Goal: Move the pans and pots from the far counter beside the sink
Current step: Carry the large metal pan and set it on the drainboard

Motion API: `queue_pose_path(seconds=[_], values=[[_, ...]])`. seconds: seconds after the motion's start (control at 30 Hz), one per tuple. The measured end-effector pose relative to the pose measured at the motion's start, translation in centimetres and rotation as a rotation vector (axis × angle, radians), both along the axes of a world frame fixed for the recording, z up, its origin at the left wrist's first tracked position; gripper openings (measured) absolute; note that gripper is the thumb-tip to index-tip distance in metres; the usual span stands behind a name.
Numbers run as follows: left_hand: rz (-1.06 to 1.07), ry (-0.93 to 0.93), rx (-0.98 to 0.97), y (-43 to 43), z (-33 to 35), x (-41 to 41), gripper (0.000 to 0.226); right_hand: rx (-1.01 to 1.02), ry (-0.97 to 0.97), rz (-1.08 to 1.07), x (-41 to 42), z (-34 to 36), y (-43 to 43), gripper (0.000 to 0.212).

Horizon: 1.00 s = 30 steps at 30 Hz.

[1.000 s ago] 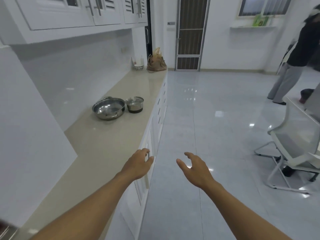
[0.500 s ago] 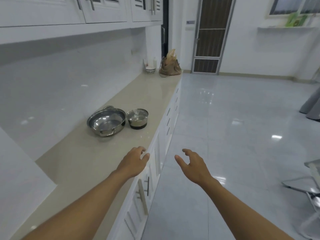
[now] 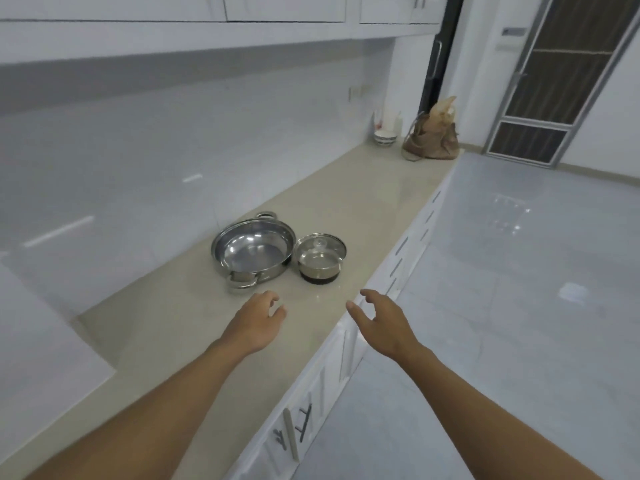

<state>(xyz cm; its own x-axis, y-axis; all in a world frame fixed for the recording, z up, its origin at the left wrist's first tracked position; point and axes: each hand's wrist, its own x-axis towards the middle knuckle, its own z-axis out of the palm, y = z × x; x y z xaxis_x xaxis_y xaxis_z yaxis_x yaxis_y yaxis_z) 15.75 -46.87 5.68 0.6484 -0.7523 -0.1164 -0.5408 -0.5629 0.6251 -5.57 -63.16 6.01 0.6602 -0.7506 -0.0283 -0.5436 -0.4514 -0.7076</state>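
Observation:
A wide steel pan (image 3: 252, 252) with two loop handles sits on the beige counter (image 3: 363, 202). Right beside it, nearly touching, stands a small steel pot (image 3: 320, 259) with a glass lid and a dark base. My left hand (image 3: 258, 320) hovers over the counter just short of the pan's near handle, fingers apart and empty. My right hand (image 3: 382, 320) is at the counter's front edge, a little short of the small pot, fingers spread and empty. No sink is in view.
A brown bag (image 3: 433, 136) and a white bowl (image 3: 385, 136) stand at the counter's far end by the wall. Wall cabinets (image 3: 242, 8) hang above. White drawers with bar handles (image 3: 304, 422) run below the counter. A screened door (image 3: 561, 81) is at the back right.
I have come closer to the pan and pot. Both hands have reached forward towards them, still empty. The chair and the other person have left the view.

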Motion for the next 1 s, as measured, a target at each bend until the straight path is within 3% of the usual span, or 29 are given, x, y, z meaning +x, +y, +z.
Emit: queue_pose_path(seconds=[0.53, 0.67, 0.83, 1.0], values=[[0.173, 0.045, -0.095, -9.1, -1.5, 13.0, 0.031, -0.014, 0.017, 0.134, 16.9, -0.9, -11.6, 0.057], [0.248, 0.025, -0.059, -9.5, -2.1, 15.4, 0.021, 0.006, 0.001, 0.238, 22.1, -1.3, -13.9, 0.043], [0.382, 0.043, -0.008, -10.1, -3.2, 17.9, 0.030, -0.035, 0.049, 0.366, 28.4, -2.6, -17.1, 0.055], [0.595, 0.119, 0.100, -11.2, -4.9, 18.7, 0.027, -0.044, 0.084, 0.489, 34.9, -3.8, -20.3, 0.048]])
